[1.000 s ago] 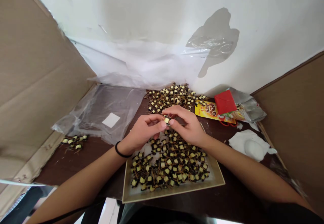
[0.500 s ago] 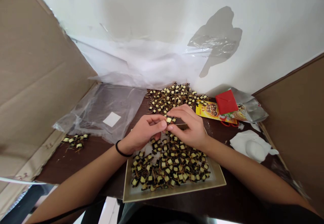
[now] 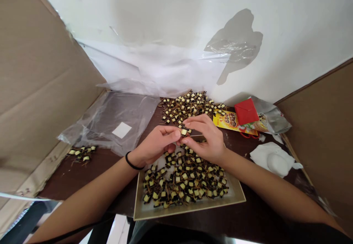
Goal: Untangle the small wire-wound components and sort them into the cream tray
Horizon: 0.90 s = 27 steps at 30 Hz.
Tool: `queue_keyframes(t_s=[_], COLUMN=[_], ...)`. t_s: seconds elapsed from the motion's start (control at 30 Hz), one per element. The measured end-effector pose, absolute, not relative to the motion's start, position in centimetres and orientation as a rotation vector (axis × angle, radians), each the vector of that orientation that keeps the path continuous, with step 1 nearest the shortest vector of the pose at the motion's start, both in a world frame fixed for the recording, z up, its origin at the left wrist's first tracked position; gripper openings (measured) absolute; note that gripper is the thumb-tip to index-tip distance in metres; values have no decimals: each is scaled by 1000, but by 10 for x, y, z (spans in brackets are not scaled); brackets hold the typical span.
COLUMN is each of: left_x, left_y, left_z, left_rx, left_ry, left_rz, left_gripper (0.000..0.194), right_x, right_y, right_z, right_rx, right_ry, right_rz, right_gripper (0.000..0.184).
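Observation:
Over the far edge of a shallow tray (image 3: 190,214), a small coil (image 3: 184,132) with a yellow tape band, black ends and thin wires is held up. My left hand (image 3: 157,143), a black band at its wrist, pinches the coil between thumb and forefinger. From the other side my right hand (image 3: 208,139) has its thumb at the lower side of the coil and its fingertips at the upper side. The fingers partly cover the wires. Many similar coils (image 3: 184,185) lie heaped in the tray below both hands.
Behind the hands is a second heap of coils (image 3: 193,102); a small group of coils (image 3: 82,152) lies at left. A clear plastic bag (image 3: 93,115) is beside it. At right are a yellow packet (image 3: 227,121), a red envelope (image 3: 246,111), and white tissue (image 3: 268,157). Cardboard walls flank the table.
The coil has turned slightly, showing more of its yellow band and black ends. My right fingertips have shifted a little around it. Everything else stays in place.

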<state>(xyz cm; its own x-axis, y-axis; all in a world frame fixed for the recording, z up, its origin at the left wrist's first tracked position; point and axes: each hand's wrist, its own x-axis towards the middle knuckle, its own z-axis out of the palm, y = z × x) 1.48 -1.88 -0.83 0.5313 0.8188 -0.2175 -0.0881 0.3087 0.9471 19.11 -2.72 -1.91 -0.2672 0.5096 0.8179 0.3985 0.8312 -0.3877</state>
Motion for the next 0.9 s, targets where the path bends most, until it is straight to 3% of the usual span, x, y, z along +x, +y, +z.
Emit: queue_keyframes(t_s=[0.3, 0.9], left_x=[15, 13], left_y=[-18, -17], left_z=[-9, -12], left_rx=[1090, 1209], left_ry=[816, 837], left_rz=[714, 759], left_gripper=[46, 43], right_x=[190, 189], right_y=[-27, -27], right_z=[-18, -15], right_rx=[-689, -676], right_ry=[-1906, -1903], right_rz=[6, -15], right_gripper=[12, 14])
